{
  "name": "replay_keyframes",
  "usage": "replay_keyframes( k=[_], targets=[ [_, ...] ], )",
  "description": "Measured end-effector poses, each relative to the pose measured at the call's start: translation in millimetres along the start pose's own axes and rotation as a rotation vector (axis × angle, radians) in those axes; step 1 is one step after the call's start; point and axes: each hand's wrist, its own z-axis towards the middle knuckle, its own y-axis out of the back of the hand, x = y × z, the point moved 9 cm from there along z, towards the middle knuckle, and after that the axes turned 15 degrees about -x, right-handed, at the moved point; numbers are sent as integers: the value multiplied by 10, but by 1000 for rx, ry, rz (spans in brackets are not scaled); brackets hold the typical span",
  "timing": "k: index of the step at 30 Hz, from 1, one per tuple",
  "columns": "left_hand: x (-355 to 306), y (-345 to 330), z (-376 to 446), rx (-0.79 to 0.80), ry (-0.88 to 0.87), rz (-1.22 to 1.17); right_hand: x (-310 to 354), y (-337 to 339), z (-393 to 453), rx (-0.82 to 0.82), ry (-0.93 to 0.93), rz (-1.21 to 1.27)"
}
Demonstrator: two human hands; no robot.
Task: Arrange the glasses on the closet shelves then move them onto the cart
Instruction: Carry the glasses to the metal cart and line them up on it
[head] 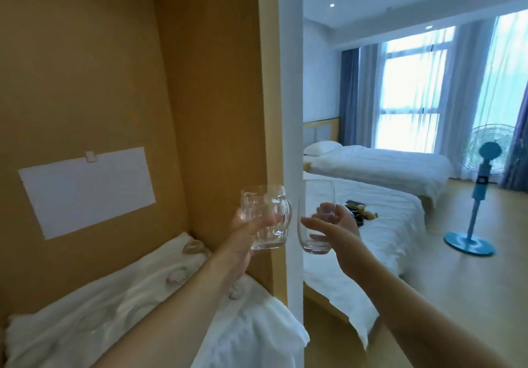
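Note:
My left hand (247, 232) grips a clear handled glass mug (265, 219), held up in front of the closet's right wall. My right hand (340, 224) holds a clear rounded tumbler (314, 213) just right of the mug; the two glasses are close together but apart. Several more clear glasses lie on a white cloth (120, 304) on the closet shelf below my left forearm, one near the back corner (194, 247) and one in the middle (177, 275). No cart is in view.
The wooden closet (114, 82) has a white paper (85, 190) taped to its back panel. A white wall edge (291, 110) divides closet from bedroom. Two white beds (385, 224) and a blue standing fan (480, 190) stand on the wooden floor.

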Motion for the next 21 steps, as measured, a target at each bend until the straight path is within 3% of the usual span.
replay_keyframes(
  k=[12,21],
  targets=[
    [719,-2096,161,296,13,123,-106,2028,678,-224,8,2],
    [1439,-3536,92,375,113,114,-249,3549,1087,-386,-41,-36]
  ],
)
